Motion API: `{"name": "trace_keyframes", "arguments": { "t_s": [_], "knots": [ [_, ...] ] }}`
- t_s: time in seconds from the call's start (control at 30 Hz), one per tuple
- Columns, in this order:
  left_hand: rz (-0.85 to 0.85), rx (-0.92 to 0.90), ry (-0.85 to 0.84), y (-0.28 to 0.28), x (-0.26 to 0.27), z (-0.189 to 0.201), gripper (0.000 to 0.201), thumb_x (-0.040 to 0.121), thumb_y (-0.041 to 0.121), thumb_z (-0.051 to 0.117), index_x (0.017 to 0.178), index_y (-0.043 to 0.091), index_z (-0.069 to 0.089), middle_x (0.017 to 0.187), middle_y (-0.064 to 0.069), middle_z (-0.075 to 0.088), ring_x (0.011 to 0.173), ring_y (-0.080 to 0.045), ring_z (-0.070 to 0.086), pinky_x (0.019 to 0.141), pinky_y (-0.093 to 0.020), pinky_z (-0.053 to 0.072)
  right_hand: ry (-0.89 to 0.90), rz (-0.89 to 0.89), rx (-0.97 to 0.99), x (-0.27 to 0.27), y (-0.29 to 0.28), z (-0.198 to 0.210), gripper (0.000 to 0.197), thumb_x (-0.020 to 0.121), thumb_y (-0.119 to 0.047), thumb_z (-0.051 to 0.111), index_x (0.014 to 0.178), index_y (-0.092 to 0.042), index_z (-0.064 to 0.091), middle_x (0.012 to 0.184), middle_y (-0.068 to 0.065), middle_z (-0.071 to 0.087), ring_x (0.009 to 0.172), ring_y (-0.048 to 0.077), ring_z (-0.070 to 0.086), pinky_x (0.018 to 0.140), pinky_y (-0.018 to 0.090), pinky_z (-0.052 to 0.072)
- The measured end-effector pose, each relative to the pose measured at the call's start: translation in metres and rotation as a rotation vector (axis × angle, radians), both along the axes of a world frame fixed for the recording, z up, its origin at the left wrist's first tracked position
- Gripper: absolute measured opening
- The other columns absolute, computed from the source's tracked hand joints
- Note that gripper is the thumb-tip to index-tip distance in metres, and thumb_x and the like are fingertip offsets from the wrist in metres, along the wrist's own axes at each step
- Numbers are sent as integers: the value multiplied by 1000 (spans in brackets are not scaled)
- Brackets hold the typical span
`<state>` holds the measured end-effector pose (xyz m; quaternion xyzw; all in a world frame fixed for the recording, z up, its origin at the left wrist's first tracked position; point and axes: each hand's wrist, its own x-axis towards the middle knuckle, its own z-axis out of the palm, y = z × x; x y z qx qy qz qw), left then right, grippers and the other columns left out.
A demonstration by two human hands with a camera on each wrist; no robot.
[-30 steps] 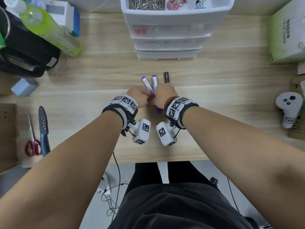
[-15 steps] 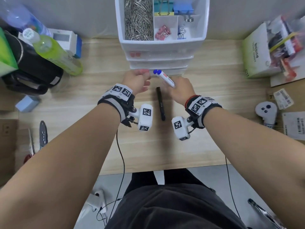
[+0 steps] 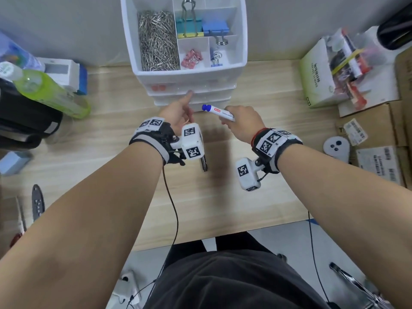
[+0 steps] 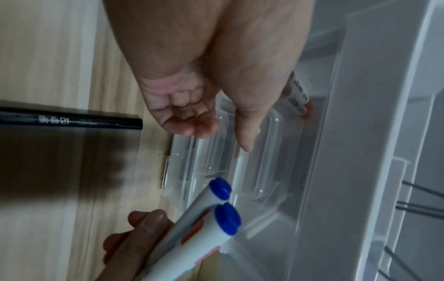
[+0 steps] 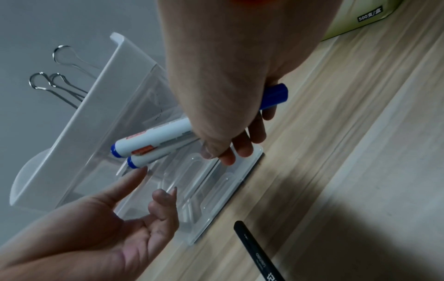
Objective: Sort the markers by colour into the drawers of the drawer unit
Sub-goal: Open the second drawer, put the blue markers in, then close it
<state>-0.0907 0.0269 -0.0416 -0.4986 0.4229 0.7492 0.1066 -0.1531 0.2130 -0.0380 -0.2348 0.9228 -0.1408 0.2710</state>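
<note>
The white drawer unit [image 3: 189, 85] stands at the back of the desk, its translucent drawers closed. Red markers [image 4: 298, 98] show through the top drawer. My right hand [image 3: 239, 122] grips two blue-capped white markers [image 3: 217, 112] just in front of the lower drawers; they also appear in the right wrist view [image 5: 153, 140]. My left hand [image 3: 179, 109] holds nothing. Its straight index finger [image 4: 245, 140] reaches the handle of a drawer front below the top drawer, the other fingers loosely curled. A black marker [image 3: 204, 167] lies on the desk, half hidden by the left wrist camera.
An open tray of paper clips and binder clips [image 3: 158, 41] tops the unit. A green bottle [image 3: 51, 92] and black bag lie at left, a green box [image 3: 316, 79], cardboard boxes and a white controller [image 3: 336, 147] at right. A knife [image 3: 38, 201] lies near the left edge.
My right hand lifted the two blue markers off the desk and carried them forward to the drawers. The left hand moved up and stretched its index finger to a drawer front. The black marker stayed put.
</note>
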Motion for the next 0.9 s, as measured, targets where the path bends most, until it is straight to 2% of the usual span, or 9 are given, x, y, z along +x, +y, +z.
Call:
{"name": "trace_keyframes", "arguments": {
  "t_s": [0.1,0.17,0.27,0.37,0.5,0.6,0.7,0.8,0.9],
  "knots": [
    [56,30,-4,2,3,2,41,85,48,69,95,9,59,64,-2,51,52,-14,49,54,-28,46,48,24,-19,-3,1,4,16,95,-32,55,93,-21,67,88,7,71,82,33,63,68,36,49],
    [109,50,-23,3,7,3,54,81,55,71,109,9,61,68,-1,53,55,-14,52,52,-28,46,81,53,-42,-5,1,8,16,95,-29,56,96,-17,67,91,9,71,83,33,62,64,33,42],
    [130,81,-59,10,17,5,62,74,63,73,107,12,61,68,1,53,57,-14,51,52,-26,45,157,105,-100,-6,0,14,15,95,-26,57,101,-15,65,96,12,68,87,36,61,65,32,34],
    [122,92,-97,20,29,6,42,83,47,71,105,12,63,68,2,54,58,-15,51,56,-27,44,255,181,-138,-2,-5,21,18,94,-27,56,105,-15,63,100,10,65,90,36,60,66,33,35],
    [99,66,-133,33,48,6,26,87,32,69,103,13,62,70,0,57,57,-16,53,53,-27,45,310,300,-149,7,-17,31,22,90,-19,58,110,-14,65,106,8,63,101,34,59,74,39,46],
    [83,80,-145,37,59,12,21,90,22,64,109,12,62,84,-6,60,62,-20,56,53,-29,48,244,415,10,12,-23,33,19,96,-26,52,106,-16,65,101,8,67,87,28,55,68,35,40],
    [123,26,-171,27,66,20,28,92,24,60,116,11,52,105,-13,58,85,-26,65,56,-35,55,165,438,77,18,-21,34,23,99,-34,48,104,-19,64,96,8,69,77,25,50,66,32,37],
    [197,-97,-189,7,72,21,52,94,23,57,141,10,40,131,-15,56,106,-30,66,61,-35,59,115,423,84,21,-19,35,23,98,-35,48,106,-21,64,96,8,68,78,26,53,65,32,39],
    [142,-217,-145,-2,78,20,58,92,4,53,147,8,34,138,-18,56,93,-26,69,57,-30,58,60,432,117,23,-18,39,20,98,-34,49,103,-22,64,95,9,66,79,28,56,66,34,41]
  ]
}}
